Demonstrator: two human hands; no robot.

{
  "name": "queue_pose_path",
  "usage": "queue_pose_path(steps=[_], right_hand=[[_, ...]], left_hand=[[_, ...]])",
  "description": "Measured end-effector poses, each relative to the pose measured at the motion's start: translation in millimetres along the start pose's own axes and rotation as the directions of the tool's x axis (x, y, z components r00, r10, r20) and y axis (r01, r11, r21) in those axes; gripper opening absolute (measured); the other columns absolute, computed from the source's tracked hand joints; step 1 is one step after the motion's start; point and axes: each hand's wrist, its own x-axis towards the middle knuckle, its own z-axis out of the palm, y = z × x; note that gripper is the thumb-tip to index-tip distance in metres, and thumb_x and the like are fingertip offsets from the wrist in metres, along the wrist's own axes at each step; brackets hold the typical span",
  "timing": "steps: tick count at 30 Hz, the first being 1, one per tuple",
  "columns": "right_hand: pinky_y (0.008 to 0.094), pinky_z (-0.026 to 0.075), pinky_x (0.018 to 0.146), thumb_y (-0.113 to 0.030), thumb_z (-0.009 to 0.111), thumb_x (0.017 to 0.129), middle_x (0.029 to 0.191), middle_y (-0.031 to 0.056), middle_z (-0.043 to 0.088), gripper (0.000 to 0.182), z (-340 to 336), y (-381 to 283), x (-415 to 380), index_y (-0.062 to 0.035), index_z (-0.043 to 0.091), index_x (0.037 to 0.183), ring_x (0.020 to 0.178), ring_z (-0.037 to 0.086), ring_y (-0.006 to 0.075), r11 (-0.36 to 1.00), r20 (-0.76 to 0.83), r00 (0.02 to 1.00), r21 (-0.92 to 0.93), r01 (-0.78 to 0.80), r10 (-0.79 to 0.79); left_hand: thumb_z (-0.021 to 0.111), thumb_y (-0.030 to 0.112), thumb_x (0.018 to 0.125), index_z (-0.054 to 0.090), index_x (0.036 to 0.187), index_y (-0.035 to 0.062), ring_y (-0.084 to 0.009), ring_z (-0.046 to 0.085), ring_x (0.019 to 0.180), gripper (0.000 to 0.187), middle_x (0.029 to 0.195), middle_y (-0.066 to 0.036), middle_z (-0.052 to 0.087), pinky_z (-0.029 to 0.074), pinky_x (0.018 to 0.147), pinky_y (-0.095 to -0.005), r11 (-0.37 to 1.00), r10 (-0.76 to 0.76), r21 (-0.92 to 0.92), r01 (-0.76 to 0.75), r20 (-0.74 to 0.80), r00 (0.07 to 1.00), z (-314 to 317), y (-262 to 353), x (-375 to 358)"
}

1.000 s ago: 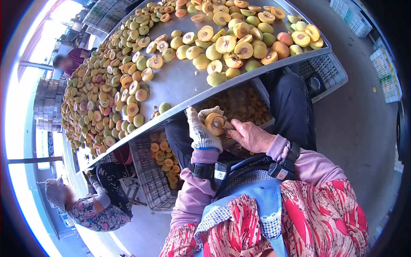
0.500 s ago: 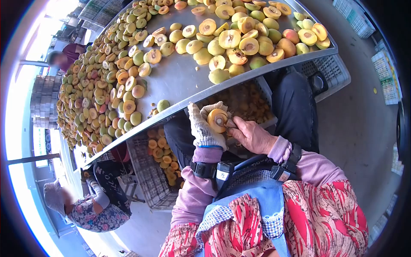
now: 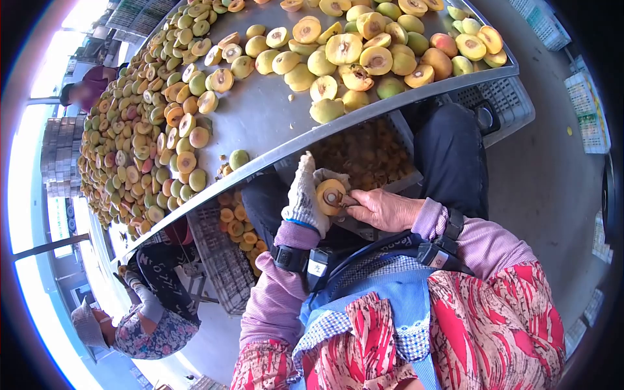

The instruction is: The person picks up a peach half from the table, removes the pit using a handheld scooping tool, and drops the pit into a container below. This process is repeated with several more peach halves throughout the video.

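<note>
My left hand (image 3: 307, 198), in a white knit glove, holds a halved peach (image 3: 330, 197) with its cut face and round pit upward. My bare right hand (image 3: 383, 209) pinches a small tool at the right side of this fruit; most of the tool is hidden by my fingers. Both hands are over my lap, just below the edge of the metal table (image 3: 260, 110). Many halved yellow-green fruits (image 3: 344, 49) lie on the table. Beneath its edge, a crate (image 3: 416, 179) holds orange fruit pieces.
A grey crate (image 3: 224, 276) with fruit halves stands left of my legs. Another grey crate (image 3: 517, 107) is under the table's right corner. A co-worker (image 3: 146, 325) in a hat sits at lower left, another person (image 3: 97, 84) is at upper left. White crates (image 3: 585, 110) stand at right.
My left hand has shifted slightly left, its thumb more upright. The fruit has turned a little in the glove, and my right hand remains against it. The view has shifted slightly.
</note>
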Motion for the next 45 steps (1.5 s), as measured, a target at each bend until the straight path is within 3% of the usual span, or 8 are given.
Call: queue_pose_path(steps=[4, 8, 20, 26, 28, 30, 31, 45], right_hand=[[0.0315, 0.044, 0.050, -0.037, 0.043, 0.094, 0.070, 0.0094, 0.054, 0.033, -4.6, -9.0, 2.4, -0.0050, 0.047, 0.097, 0.056, 0.054, 0.0216, 0.967, 0.004, 0.998, 0.248, -0.062, 0.063], [0.0194, 0.027, 0.030, -0.048, 0.040, 0.093, 0.056, -0.0039, 0.033, 0.037, 7.4, -10.9, 5.6, -0.0124, 0.039, 0.082, 0.038, 0.031, 0.0037, 0.452, 0.271, 0.946, 0.832, -0.323, 0.176], [0.0216, 0.029, 0.031, -0.040, 0.036, 0.095, 0.053, -0.0035, 0.037, 0.034, 1.9, -27.1, -11.9, -0.0080, 0.045, 0.100, 0.037, 0.036, 0.0063, 0.849, 0.202, 0.961, 0.458, -0.264, 0.190], [0.0205, 0.024, 0.030, -0.046, 0.037, 0.094, 0.051, -0.0061, 0.030, 0.035, 1.4, -19.0, -17.3, -0.0119, 0.041, 0.086, 0.035, 0.030, 0.0037, 0.658, 0.482, 0.852, 0.577, -0.484, 0.205], [0.0187, 0.021, 0.028, -0.047, 0.035, 0.094, 0.051, -0.0067, 0.027, 0.036, -0.7, -22.2, -18.5, -0.0136, 0.038, 0.080, 0.035, 0.026, 0.0019, 0.524, 0.613, 0.751, 0.568, -0.634, 0.245], [0.0179, 0.020, 0.027, -0.047, 0.035, 0.094, 0.051, -0.0068, 0.026, 0.037, 0.7, -24.0, -23.6, -0.0134, 0.038, 0.080, 0.035, 0.025, 0.0015, 0.440, 0.653, 0.737, 0.617, -0.652, 0.176], [0.0172, 0.019, 0.026, -0.047, 0.034, 0.095, 0.051, -0.0069, 0.026, 0.038, 0.2, -24.1, -25.0, -0.0131, 0.039, 0.080, 0.035, 0.024, 0.0010, 0.351, 0.687, 0.720, 0.652, -0.672, 0.104], [0.0171, 0.023, 0.026, -0.050, 0.039, 0.092, 0.049, -0.0062, 0.030, 0.039, -17.2, 7.8, -18.5, -0.0128, 0.040, 0.081, 0.032, 0.026, 0.0017, 0.178, 0.491, 0.854, 0.868, -0.463, -0.171]], left_hand=[[0.034, 0.060, 0.089, 0.057, 0.100, -0.0014, -0.0244, 0.057, 0.078, 0.066, 0.093, -0.015, 0.059, 0.050, 0.070, -0.0368, 0.996, 0.072, 0.029, -0.085, 0.310, 0.948, -8.8, 7.1, 9.3], [0.040, 0.055, 0.090, 0.057, 0.108, -0.0008, -0.0245, 0.056, 0.086, 0.061, 0.098, -0.012, 0.059, 0.049, 0.074, -0.0388, 0.735, 0.671, -0.148, -0.662, 0.019, 0.741, 10.2, -33.8, 1.6], [0.049, 0.049, 0.088, 0.061, 0.082, -0.0005, -0.0218, 0.059, 0.061, 0.051, 0.074, -0.013, 0.064, 0.051, 0.059, -0.0329, 0.876, 0.478, 0.064, -0.477, 0.012, 0.878, 4.2, -24.7, -10.1], [0.056, 0.013, 0.085, 0.065, 0.080, -0.0007, -0.0128, 0.059, 0.063, 0.017, 0.076, -0.006, 0.066, 0.047, 0.055, -0.0264, -0.296, 0.596, 0.502, -0.813, 0.762, 0.254, -3.9, -15.6, -31.8], [0.055, 0.015, 0.086, 0.065, 0.079, -0.0015, -0.0165, 0.061, 0.066, 0.020, 0.077, -0.006, 0.066, 0.048, 0.058, -0.0278, -0.252, 0.517, 0.525, -0.813, 0.783, 0.345, -7.9, -7.9, -36.3], [0.061, 0.027, 0.084, 0.066, 0.081, 0.0013, -0.0168, 0.062, 0.067, 0.026, 0.075, -0.006, 0.066, 0.049, 0.060, -0.0293, 0.627, 0.111, 0.639, -0.446, 0.493, 0.863, -16.5, -0.9, -33.3], [0.059, 0.032, 0.086, 0.064, 0.084, -0.0008, -0.0172, 0.062, 0.067, 0.034, 0.079, -0.008, 0.066, 0.049, 0.060, -0.0290, 0.775, 0.202, 0.407, -0.483, 0.564, 0.801, -18.1, -4.6, -29.7], [0.049, 0.047, 0.088, 0.060, 0.093, 0.0050, -0.0287, 0.059, 0.075, 0.044, 0.089, -0.012, 0.063, 0.049, 0.064, -0.0420, 0.955, 0.234, -0.220, -0.198, 0.152, 0.960, 41.7, -22.7, 2.5]])
